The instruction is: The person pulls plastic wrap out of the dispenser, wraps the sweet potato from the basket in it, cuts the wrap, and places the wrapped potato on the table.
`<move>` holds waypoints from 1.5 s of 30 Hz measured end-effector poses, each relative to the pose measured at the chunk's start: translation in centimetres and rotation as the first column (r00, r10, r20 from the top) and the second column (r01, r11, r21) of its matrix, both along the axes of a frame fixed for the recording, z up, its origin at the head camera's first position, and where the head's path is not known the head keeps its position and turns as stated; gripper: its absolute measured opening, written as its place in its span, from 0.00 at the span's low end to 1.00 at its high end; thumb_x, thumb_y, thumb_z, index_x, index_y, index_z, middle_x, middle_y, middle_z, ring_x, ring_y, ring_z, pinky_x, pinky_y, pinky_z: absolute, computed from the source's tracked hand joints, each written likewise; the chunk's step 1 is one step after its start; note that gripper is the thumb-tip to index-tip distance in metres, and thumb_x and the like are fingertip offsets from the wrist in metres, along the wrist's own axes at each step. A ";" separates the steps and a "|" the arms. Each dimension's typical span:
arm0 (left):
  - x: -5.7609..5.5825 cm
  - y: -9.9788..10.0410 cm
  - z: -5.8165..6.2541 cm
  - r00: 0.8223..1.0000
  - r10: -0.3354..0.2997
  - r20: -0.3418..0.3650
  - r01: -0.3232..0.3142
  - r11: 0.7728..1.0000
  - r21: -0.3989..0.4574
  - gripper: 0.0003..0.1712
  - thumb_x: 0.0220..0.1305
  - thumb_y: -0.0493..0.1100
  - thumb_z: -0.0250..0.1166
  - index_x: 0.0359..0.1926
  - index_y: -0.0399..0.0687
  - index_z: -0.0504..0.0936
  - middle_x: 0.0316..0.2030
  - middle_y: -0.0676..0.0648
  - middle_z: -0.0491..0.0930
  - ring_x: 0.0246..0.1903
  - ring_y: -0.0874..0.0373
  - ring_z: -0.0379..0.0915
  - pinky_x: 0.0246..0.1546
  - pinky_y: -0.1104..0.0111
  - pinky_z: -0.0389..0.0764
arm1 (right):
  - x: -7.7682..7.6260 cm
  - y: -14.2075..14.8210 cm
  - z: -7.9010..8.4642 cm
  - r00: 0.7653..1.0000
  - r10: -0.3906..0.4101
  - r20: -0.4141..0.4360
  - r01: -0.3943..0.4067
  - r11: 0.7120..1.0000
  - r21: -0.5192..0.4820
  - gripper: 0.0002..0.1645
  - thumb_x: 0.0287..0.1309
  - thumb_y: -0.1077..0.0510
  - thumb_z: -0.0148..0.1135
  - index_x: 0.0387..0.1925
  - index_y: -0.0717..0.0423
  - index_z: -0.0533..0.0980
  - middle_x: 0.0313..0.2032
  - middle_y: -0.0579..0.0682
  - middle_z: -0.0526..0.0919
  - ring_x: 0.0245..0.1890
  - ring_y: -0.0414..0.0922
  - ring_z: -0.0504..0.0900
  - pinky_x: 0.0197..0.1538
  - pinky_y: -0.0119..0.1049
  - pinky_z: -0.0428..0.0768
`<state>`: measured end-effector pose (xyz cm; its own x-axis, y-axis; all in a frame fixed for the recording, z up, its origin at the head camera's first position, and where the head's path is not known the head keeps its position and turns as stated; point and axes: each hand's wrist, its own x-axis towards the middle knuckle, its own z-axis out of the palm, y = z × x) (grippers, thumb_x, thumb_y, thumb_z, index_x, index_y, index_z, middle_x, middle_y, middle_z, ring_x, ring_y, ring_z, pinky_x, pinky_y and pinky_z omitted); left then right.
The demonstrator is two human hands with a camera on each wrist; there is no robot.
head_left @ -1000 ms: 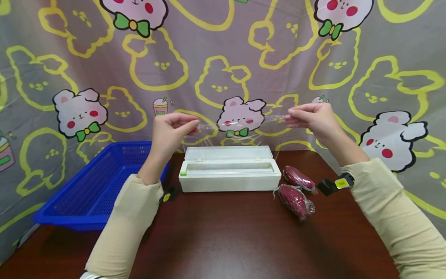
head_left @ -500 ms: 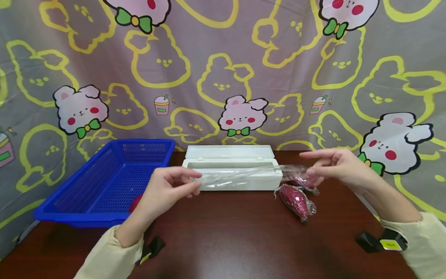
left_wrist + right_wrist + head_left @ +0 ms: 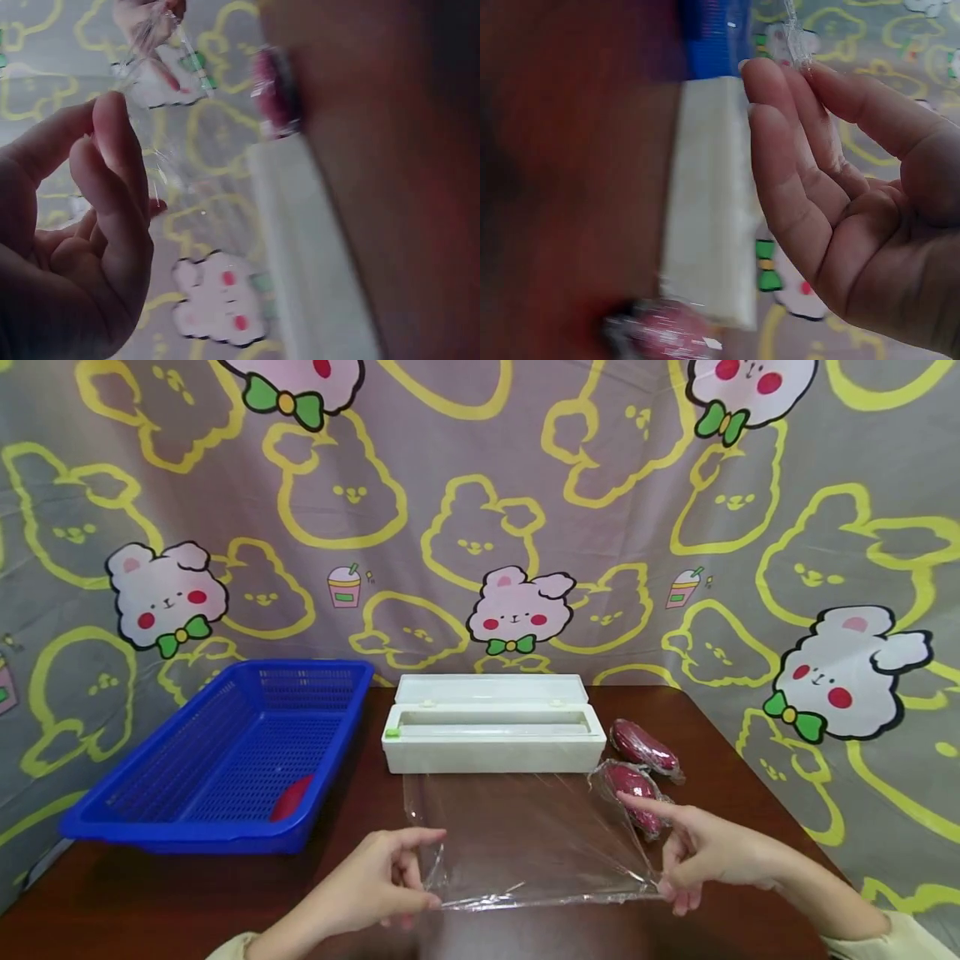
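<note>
A sheet of clear cling film [image 3: 525, 835] lies spread over the table in front of the white film box [image 3: 495, 756]. My left hand [image 3: 382, 877] pinches its near left corner between thumb and fingers, index finger stretched out. At the near right corner, my right hand [image 3: 720, 852] pinches the film, its index finger pointing over a wrapped dark red oblong item [image 3: 633, 785]. Gathered film [image 3: 799, 45] shows at the right fingertips in the right wrist view. The box's lid [image 3: 491, 689] stands raised, with the film roll [image 3: 495, 729] inside.
A second wrapped dark red item [image 3: 645, 747] lies right of the box. At left stands a blue plastic basket [image 3: 187, 839] with a red thing [image 3: 292, 797] inside. Behind the brown table [image 3: 750, 777] hangs a patterned cloth [image 3: 465, 443].
Both hands have come down and nearer with the film, from raised above the box to low over the table. The film now lies spread in front of the box; the basket's red thing shows.
</note>
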<state>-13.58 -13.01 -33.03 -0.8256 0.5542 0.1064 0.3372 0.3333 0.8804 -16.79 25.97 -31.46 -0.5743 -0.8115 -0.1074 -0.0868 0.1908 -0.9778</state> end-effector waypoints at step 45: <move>-1.0 -0.8 -6.7 0.984 0.042 0.172 -0.008 0.982 -0.190 0.45 0.42 0.39 0.71 0.57 0.21 0.57 0.11 0.52 0.73 0.08 0.63 0.70 0.02 0.71 0.66 | -0.3 -1.9 -10.3 0.950 -0.215 0.226 0.183 0.971 0.156 0.60 0.36 0.70 0.59 0.67 0.57 0.36 0.14 0.54 0.78 0.10 0.37 0.74 0.10 0.25 0.68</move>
<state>-14.62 -13.82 -39.73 -0.8360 0.5294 -0.1445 0.1735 0.5047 0.8457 -17.11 24.09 -41.80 -0.6668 -0.6528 -0.3594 0.1995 0.3083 -0.9301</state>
